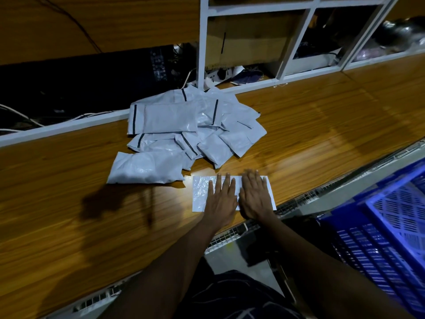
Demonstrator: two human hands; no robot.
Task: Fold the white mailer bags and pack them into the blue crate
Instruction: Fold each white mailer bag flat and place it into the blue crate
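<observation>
Plainly, both hands are pressing one white mailer bag (200, 192) flat on the wooden desk (322, 125), close to its near edge. The left hand (222, 198) and right hand (255, 195) lie palm down, side by side and almost touching. Their fingers (219, 183) are straight and spread over the plastic, not curled round it, so neither hand is gripping the bag.

The bag's long axis runs left to right across the person. Both hands sit on its middle and right part, which leaves the left end bare and brightly lit, and only a thin strip shows past the right hand. Whether it has already been folded once I cannot tell.

Beyond the fingers, toward the far side of the desk, lies the loose pile of mailer bags (184, 127), overlapping at all angles and some showing a dark seal strip. Its nearest bag is just beside the far left corner of the pressed one.

The blue crate (391, 217) stands off the desk, low and to the person's right, so the right hand is the nearer one to it. As I judge it, the free left end would fold rightward under the left hand, and the right hand would then carry the bag sideways to the crate.
</observation>
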